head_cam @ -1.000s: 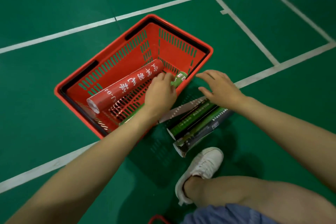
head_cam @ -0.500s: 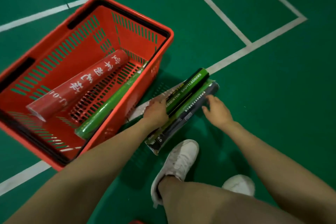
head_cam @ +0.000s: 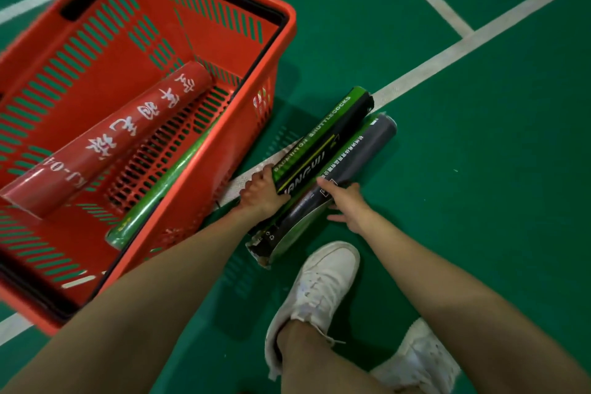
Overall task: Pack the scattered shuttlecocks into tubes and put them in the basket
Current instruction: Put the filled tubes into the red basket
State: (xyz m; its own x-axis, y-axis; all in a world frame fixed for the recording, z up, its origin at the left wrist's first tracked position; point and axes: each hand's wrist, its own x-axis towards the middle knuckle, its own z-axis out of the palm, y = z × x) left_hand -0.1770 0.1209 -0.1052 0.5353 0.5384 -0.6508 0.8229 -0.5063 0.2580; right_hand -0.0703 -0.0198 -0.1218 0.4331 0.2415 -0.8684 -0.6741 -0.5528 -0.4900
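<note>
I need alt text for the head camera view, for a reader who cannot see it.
The left hand grips a black tube and the right hand touches a grey tube beside it, both lying on a green floor. Next to them stands a red basket holding a red tube and a green tube.

The left hand (head_cam: 262,193) had fingertips hidden by the black tube (head_cam: 323,144); left of it, the basket (head_cam: 291,25) ran past the frame's edge.

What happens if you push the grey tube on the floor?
Round and lying on its side on the floor, the grey tube would probably roll. It looks like stiff cardboard, so likely light. The black tube beside it may block one side.
</note>
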